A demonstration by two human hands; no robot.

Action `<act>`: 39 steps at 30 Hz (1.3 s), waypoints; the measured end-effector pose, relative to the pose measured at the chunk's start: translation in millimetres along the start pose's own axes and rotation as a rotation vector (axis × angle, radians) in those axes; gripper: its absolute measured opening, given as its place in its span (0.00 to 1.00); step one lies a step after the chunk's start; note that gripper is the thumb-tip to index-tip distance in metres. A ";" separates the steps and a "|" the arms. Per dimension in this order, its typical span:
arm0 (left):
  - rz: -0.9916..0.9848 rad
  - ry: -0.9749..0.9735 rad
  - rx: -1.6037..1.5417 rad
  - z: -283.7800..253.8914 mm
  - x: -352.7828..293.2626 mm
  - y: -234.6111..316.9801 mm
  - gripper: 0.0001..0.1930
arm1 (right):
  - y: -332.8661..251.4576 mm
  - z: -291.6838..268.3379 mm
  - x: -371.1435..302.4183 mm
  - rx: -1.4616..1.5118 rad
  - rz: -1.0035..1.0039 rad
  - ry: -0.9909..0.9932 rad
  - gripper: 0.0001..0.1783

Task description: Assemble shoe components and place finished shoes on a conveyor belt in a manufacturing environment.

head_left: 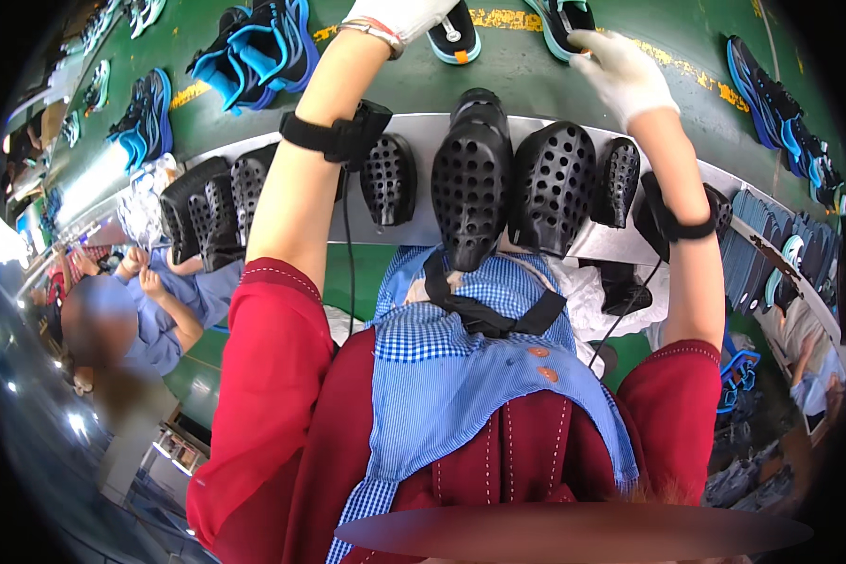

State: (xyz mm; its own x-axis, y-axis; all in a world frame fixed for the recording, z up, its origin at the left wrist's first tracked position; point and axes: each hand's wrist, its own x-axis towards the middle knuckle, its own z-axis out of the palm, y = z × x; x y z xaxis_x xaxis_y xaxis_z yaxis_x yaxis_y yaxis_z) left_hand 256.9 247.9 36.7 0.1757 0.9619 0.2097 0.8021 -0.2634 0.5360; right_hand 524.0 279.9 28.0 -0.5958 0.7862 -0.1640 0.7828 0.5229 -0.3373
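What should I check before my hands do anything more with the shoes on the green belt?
1. Right hand on a shoe: ok, the gloved fingers rest on the teal shoe at the top edge.
2. Left hand on a shoe: cannot tell, it sits next to the sole-up shoe, but its grip is cut off by the frame.
3. Gloves on both hands: ok, white gloves show.
4. Wrist straps in place: ok, a black band sits on each forearm.
5. Black perforated forms clear of the arms: not ok, both forearms reach across the row.
6. Green belt around the hands: ok, bare green shows.

Green conveyor belt — blue shoes.
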 end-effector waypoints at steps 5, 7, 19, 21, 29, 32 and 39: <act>-0.168 0.079 -0.109 -32.7 -49.8 38.7 0.13 | -82.8 -49.7 -100.9 0.185 -0.377 0.067 0.15; -0.110 0.167 -0.055 -35.8 -71.3 32.5 0.13 | -105.2 -38.3 -129.2 0.201 -0.423 0.082 0.15; -0.257 0.091 -0.094 -38.8 -148.1 25.7 0.16 | -148.3 -1.0 -159.8 0.059 -0.430 0.086 0.21; -0.273 0.022 -0.105 -32.5 -156.5 28.0 0.16 | -149.1 -10.2 -157.2 0.066 -0.409 -0.053 0.21; -0.317 -0.097 -0.185 -9.0 -171.2 38.0 0.18 | -140.4 7.9 -165.0 0.080 -0.425 0.094 0.22; -0.410 -0.153 -0.292 -3.6 -174.6 42.0 0.19 | -139.1 6.0 -165.2 0.059 -0.403 0.071 0.22; -0.424 -0.121 -0.046 1.0 -215.5 38.9 0.21 | -146.7 -5.3 -156.2 0.115 -0.416 -0.024 0.17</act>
State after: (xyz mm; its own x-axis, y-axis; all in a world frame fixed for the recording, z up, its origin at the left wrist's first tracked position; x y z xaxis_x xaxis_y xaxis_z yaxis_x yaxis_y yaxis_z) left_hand 250.9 30.4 11.5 -0.0959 0.9865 -0.1325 0.7918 0.1563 0.5905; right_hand 503.1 82.1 108.0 -0.8612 0.5080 -0.0130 0.4510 0.7522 -0.4804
